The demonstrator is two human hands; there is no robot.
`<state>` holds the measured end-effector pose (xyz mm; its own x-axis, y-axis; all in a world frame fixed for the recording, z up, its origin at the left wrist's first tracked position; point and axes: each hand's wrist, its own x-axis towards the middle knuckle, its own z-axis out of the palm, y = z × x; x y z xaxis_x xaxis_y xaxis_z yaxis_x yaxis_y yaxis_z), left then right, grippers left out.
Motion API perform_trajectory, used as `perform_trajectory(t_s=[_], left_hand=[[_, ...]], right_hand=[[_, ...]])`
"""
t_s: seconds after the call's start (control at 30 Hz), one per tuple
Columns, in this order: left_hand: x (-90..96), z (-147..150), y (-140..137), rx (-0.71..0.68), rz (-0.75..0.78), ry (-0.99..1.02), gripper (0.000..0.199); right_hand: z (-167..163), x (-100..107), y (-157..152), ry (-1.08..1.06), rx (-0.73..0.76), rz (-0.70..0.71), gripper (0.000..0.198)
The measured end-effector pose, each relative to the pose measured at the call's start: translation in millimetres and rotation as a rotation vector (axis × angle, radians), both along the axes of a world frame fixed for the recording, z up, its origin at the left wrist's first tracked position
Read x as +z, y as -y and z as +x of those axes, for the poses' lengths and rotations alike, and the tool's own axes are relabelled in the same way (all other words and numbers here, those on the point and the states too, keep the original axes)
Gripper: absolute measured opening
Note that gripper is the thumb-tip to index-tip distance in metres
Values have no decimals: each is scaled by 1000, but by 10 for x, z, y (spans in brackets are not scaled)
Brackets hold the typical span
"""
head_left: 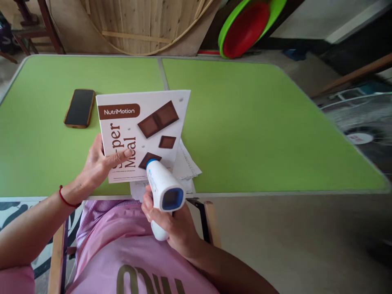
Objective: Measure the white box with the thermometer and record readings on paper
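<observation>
While left hand (99, 163) pinches a white box (143, 130), right hand (174, 222) wraps a scanner (163, 190) aimed at it, phone (79, 108) on green table (260, 130).

A: Hidden? The white carton (142, 134) covers most of the papers (186, 165) beneath; their print is too small to read.
B: The fan (364, 126) at right is blurred, cut by the frame edge. Scanner (163, 192) grip sits buried in the right hand (174, 224).

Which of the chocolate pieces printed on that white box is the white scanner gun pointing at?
The lowest chocolate piece, near the box bottom edge. The scanner gun tip touches it; the big bar and small square sit higher.
</observation>
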<state>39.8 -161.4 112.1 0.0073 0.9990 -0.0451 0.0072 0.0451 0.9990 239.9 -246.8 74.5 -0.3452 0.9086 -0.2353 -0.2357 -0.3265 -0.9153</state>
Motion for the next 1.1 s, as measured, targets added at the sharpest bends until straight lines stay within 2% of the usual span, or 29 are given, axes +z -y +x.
perform_trajectory(t_s=[0.17, 0.63, 0.93, 1.1], left_hand=[[-49, -29, 11, 13, 0, -8, 60], [-30, -47, 19, -1, -3, -30, 63], [-35, -53, 2, -32, 6, -33, 58], [-71, -60, -1, -15, 6, -22, 62]], right_hand=[[-70, -27, 1, -161, 7, -22, 35], [-75, 25, -3, -77, 57, -8, 41], [-92, 2, -14, -137, 54, -4, 40], [-107, 20, -17, -156, 66, 2, 38]])
